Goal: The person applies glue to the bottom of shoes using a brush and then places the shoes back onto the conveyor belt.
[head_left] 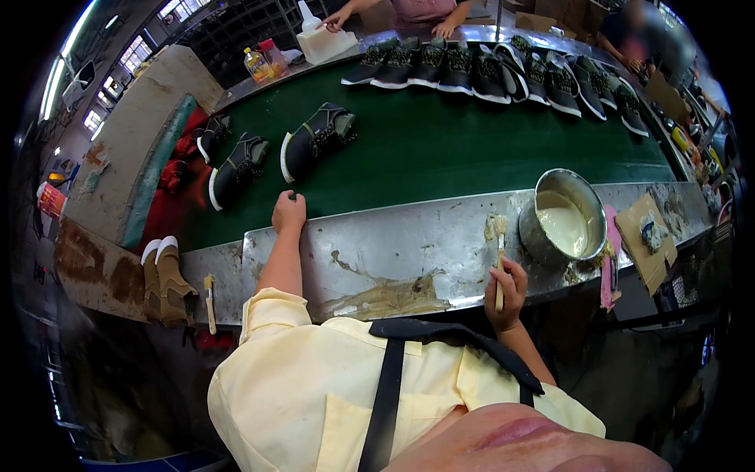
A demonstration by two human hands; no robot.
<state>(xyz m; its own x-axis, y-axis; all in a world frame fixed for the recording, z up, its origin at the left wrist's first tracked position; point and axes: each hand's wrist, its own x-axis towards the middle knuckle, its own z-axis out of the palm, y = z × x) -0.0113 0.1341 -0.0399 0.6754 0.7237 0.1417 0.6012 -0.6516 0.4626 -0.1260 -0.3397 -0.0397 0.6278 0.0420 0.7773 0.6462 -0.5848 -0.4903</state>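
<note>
My left hand (289, 212) rests at the near edge of the green conveyor belt (409, 165), fingers curled in, with nothing visible in them. Just beyond it stands a dark shoe (316, 141) with a white sole. My right hand (506, 295) is closed around the handle of a paintbrush (501, 244), its pale bristles pointing away from me over the metal ledge (362, 259). To the right of the brush, a metal pot (543, 236) tilts toward me with creamy white liquid (563, 223) inside.
Two dark shoes (238, 169) stand farther left; a row of similar shoes (456, 69) lines the far side. Brown shoes (163, 283) and another brush (210, 303) lie at the left ledge. Cardboard (643, 240) lies right of the pot. A person's hand (338, 19) touches a white container (324, 45).
</note>
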